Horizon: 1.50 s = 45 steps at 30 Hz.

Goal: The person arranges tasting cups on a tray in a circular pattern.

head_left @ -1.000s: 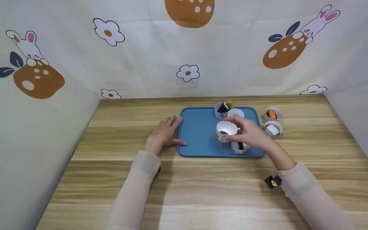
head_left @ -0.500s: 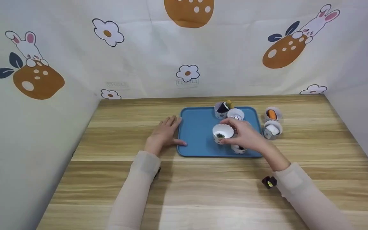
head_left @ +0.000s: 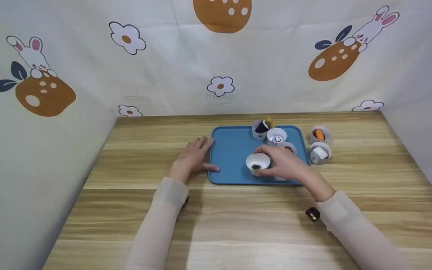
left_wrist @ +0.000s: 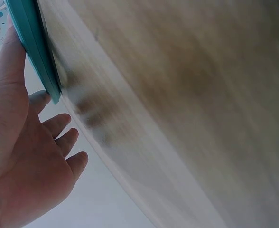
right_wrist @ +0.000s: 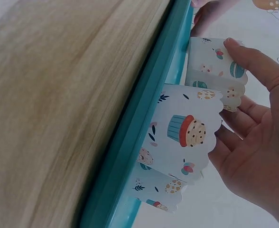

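Note:
My right hand [head_left: 281, 161] pinches a white printed paper baking cup [head_left: 256, 163] by its side, thumb in front and fingers behind. A bit of green shows inside the cup, which is low over the blue tray [head_left: 231, 150]. In the right wrist view a larger-looking cup with a cupcake print [right_wrist: 187, 130] stands in front of the fingers. My left hand [head_left: 193, 155] lies at the tray's left edge, fingers spread and thumb on the rim. Partly behind the right hand are a cup [head_left: 289, 146] at the back and another cup [head_left: 281, 178] in front.
At the tray's back stand a cup with a dark-and-white piece [head_left: 260, 129] and a cup with a small white item [head_left: 276, 137]. Right of the tray are a cup with an orange piece [head_left: 320, 134] and a cup with a white piece [head_left: 320, 152]. A patterned wall [head_left: 171, 75] closes off the back.
My right hand has carried the paper cup left and toward the front of the tray, lowering it, which uncovers the cups behind. My left hand has stayed still.

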Each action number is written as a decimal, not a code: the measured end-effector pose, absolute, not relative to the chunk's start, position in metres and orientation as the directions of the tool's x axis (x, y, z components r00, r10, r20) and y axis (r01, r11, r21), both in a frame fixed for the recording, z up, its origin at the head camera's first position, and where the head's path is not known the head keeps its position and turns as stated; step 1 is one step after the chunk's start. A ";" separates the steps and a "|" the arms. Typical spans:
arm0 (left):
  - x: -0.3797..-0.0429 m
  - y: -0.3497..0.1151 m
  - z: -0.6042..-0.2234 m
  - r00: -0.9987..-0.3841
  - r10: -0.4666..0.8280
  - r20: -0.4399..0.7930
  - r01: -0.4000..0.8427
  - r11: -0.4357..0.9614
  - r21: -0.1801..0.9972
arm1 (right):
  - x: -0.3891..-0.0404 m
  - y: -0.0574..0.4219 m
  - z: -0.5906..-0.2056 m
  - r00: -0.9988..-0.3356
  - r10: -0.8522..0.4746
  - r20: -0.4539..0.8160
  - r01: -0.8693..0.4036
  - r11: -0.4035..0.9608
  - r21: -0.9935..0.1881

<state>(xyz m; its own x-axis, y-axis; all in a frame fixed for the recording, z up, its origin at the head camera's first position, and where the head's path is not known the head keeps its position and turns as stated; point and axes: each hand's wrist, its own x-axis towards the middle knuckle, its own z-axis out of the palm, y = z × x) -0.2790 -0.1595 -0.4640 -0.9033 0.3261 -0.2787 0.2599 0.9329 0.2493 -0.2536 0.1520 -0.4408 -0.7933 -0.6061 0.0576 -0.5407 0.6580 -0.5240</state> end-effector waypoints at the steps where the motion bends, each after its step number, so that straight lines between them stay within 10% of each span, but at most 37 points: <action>1: -0.279 -0.159 -0.464 -0.903 0.326 -0.279 0.261 0.933 0.247 | -0.253 0.152 -0.441 -0.793 -0.607 0.053 -0.544 0.666 -0.510; 45: -0.278 -0.160 -0.463 -0.903 0.336 -0.267 0.260 0.924 0.281 | -0.249 0.158 -0.424 -0.770 -0.638 -0.028 -0.576 0.712 -0.401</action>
